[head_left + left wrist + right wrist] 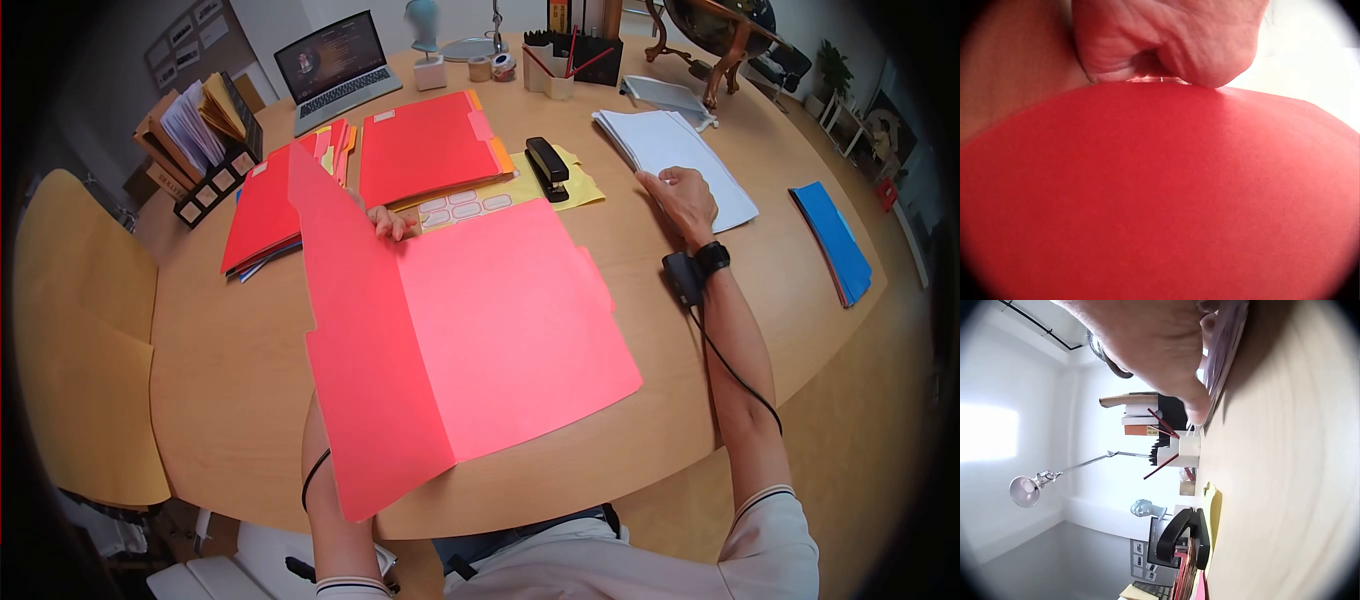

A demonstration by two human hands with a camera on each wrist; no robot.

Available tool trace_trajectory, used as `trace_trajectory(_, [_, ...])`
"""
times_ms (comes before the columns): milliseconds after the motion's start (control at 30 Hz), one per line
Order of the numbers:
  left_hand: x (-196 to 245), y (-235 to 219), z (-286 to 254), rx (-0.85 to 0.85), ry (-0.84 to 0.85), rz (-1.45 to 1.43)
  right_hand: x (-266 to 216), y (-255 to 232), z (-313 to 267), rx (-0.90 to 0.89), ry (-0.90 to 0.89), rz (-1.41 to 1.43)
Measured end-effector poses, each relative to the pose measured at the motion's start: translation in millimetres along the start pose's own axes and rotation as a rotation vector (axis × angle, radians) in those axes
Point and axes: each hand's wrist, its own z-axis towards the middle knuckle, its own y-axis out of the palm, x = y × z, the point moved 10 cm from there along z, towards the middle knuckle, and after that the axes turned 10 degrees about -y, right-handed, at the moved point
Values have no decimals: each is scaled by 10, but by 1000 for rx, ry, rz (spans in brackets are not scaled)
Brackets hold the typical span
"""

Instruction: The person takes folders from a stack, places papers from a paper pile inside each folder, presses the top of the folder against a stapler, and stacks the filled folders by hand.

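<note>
A pink-red folder (520, 330) lies open near the table's front, its left cover (370, 370) tilted up. My left hand (390, 223) is at the cover's far edge, mostly hidden behind it. In the left wrist view, the curled left hand (1169, 37) grips the edge of the red cover (1160, 187). At the right, my right hand (682, 200) pinches the near left part of a stack of white paper (690, 150). The right wrist view shows the right hand's (1154, 350) thumb along the edge of the sheets (1225, 356), other fingers partly hidden.
Behind the open folder are a black stapler (547, 168), yellow paper (585, 185), a label sheet (465, 207) and red folders (420, 145). Blue folders (832, 243) lie at the right edge. A laptop (335, 70), file holder (215, 190) and pen holder (548, 75) stand farther back.
</note>
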Motion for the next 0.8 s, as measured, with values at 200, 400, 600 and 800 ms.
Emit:
trace_trajectory(200, [9,29,16,-27,-7,-11,32,72,73,25,-50,-76])
trace_trajectory(400, [15,48,26,-53,-14,-20,-115,71,70,104,-197,-247])
trace_trajectory(600, [-112,-218,-21,-135,-25,-39,33,108,91,146,-140,-147])
trace_trajectory(800, [-10,44,37,-180,9,-88,-241,-26,-5,159,-264,-143])
